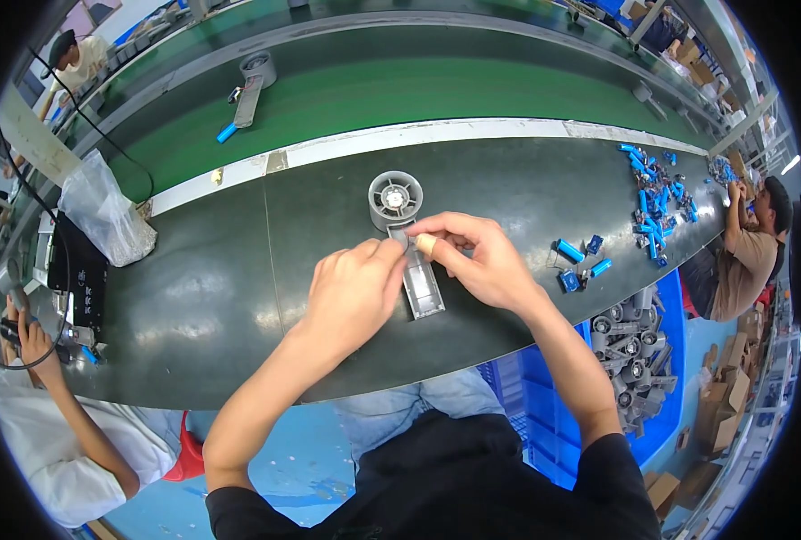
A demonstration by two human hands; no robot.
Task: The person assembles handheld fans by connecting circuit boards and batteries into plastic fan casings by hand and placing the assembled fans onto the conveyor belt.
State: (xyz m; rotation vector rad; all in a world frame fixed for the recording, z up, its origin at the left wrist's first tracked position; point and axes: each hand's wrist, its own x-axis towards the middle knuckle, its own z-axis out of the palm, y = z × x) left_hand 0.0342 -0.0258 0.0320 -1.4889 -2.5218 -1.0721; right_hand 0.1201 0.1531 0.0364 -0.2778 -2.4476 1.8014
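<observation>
A grey plastic handheld-fan housing (425, 292) lies on the dark bench in front of me. Its round fan head (396, 200) points away, and the hollow handle runs toward me. My left hand (355, 281) is closed at the neck from the left, fingertips pressed to the housing. From the right, my right hand (479, 261) pinches at the same spot, thumb and forefinger close together; a beige covering wraps its thumb. The fingers hide the neck, so any small part between them cannot be made out. Blue cylindrical cells (569, 251) with wires and small boards lie right of my hands.
A larger heap of blue cells (657, 202) lies farther right. Below the bench edge, a blue crate (675, 360) holds many grey housings. A plastic bag (108, 211) stands at left. Beyond the pale rail, a green conveyor (355, 90) carries another fan. Co-workers sit on both sides.
</observation>
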